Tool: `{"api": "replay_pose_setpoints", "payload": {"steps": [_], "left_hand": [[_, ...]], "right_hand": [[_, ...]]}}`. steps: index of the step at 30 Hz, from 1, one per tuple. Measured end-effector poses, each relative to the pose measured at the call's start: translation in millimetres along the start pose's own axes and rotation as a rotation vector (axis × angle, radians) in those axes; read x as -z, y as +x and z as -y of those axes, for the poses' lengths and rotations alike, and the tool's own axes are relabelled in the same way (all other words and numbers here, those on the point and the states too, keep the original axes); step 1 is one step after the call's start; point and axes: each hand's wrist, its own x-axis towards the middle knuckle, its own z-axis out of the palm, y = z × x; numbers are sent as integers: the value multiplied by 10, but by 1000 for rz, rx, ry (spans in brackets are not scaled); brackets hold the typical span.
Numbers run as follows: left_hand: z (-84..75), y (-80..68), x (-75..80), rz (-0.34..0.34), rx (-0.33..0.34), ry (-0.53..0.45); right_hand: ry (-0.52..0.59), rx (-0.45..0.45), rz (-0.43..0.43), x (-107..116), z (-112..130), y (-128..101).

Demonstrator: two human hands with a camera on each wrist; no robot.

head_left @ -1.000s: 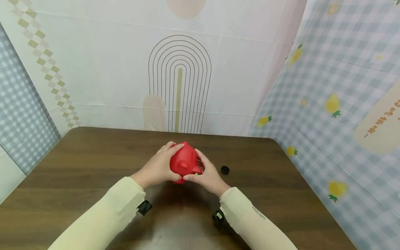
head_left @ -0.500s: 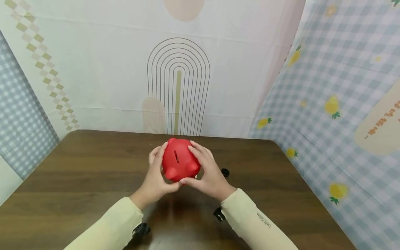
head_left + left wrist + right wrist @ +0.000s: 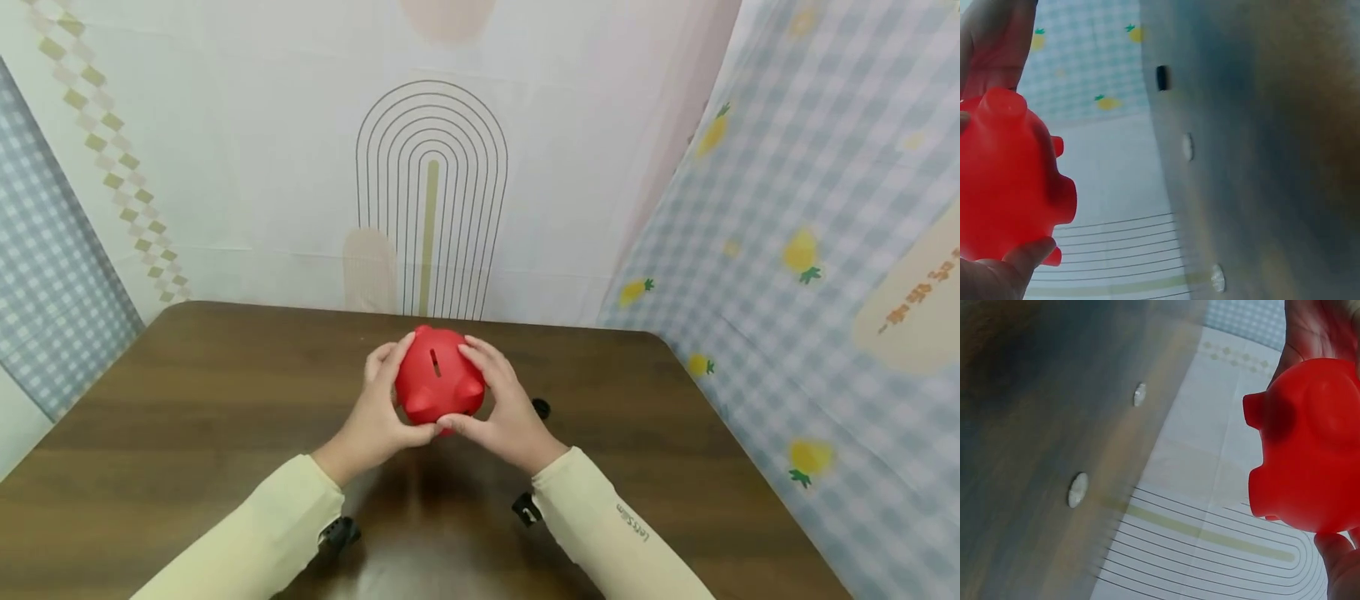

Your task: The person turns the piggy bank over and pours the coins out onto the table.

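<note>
You've got the red piggy bank (image 3: 438, 373) cupped between both hands, lifted just off the brown wood-grain surface (image 3: 187, 400), roughly at the middle of it toward 12 o'clock from your body. Your left hand (image 3: 378, 408) wraps its left flank with the fingers curled round and the thumb underneath; your right hand (image 3: 504, 408) does the same on the other side, so both grips are closed on the pig (no free hand at all). The coin slot (image 3: 434, 362) faces up at you.

My read on the step: you're turning the bank over in your hands to get at it, with the slot side now up. Two coins (image 3: 1077, 489) lie on the surface out past the pig in the wrist views, and a small black cap (image 3: 540, 408) sits at about 3 o'clock from the pig, partly behind your right hand. It looks like the bank's plug to me, but it's too small to be sure. The next move probably calls for letting one hand carry the whole pig so the other can go for whatever's on the surface.

Material-wise it's smooth, slightly glossy moulded plastic, round and fat-bodied, with stubby feet and a snout (image 3: 1004, 106) sticking out. Looks light and a bit slippery, so keep the thumbs under it. The coins are flat, dull silver discs.
</note>
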Motion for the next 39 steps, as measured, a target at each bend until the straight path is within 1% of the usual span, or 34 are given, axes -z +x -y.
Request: {"api": "replay_pose_setpoints", "payload": {"steps": [2, 4, 7, 9, 11, 13, 14, 16, 17, 19, 20, 21, 24, 26, 27, 29, 30, 31, 33, 35, 37, 38, 39], "left_hand": [[-36, 24, 19, 13, -13, 0], [-65, 31, 35, 26, -21, 28], [-100, 12, 59, 15, -89, 124], [-101, 20, 69, -4, -128, 206], [-52, 41, 72, 5, -165, 291], [-6, 47, 81, 28, -181, 355], [7, 40, 90, 35, -200, 386], [-3, 12, 117, 37, -275, 436], [-24, 1, 132, 24, -309, 449], [-34, 12, 148, 4, -353, 486], [-27, 17, 151, 2, -368, 496], [-15, 26, 148, 7, -365, 501], [26, 42, 126, 37, -321, 496], [2, 43, 122, 46, -304, 471], [-9, 55, 124, 49, -297, 456], [-38, 87, 135, 60, -268, 393], [-60, 98, 145, 69, -240, 344], [-75, 106, 154, 82, -202, 284], [-96, 130, 167, 105, -99, 145], [-100, 161, 172, 116, 27, 43], [-72, 187, 163, 140, 150, -14], [-56, 198, 158, 157, 204, -25], [-41, 204, 153, 174, 244, -25]], "right_hand": [[37, -6, -7, 12, 9, 16], [60, -10, -11, 13, 10, 20], [78, 26, -20, -6, -4, -1], [65, 44, -32, -23, -26, 3], [52, 25, -20, -59, -78, 4], [42, -23, 2, -93, -108, 1], [32, -29, 8, -107, -116, -9], [19, 2, -1, -134, -121, -41], [16, 22, -12, -139, -112, -44], [12, 61, -37, -148, -116, -33], [9, 60, -35, -151, -126, -31], [15, 43, -29, -152, -132, -28], [31, -25, -3, -145, -149, -30], [32, -49, 2, -121, -129, -40], [31, -47, -1, -105, -116, -33], [36, -47, -4, -68, -88, -7], [44, -52, -3, -46, -70, 4], [60, -67, 0, -23, -53, 13], [111, -124, 7, 19, -20, 38], [171, -230, 12, 40, -12, 76], [210, -362, 27, 35, -26, 109], [222, -420, 38, 27, -37, 117], [224, -471, 45, 16, -47, 121]]}}
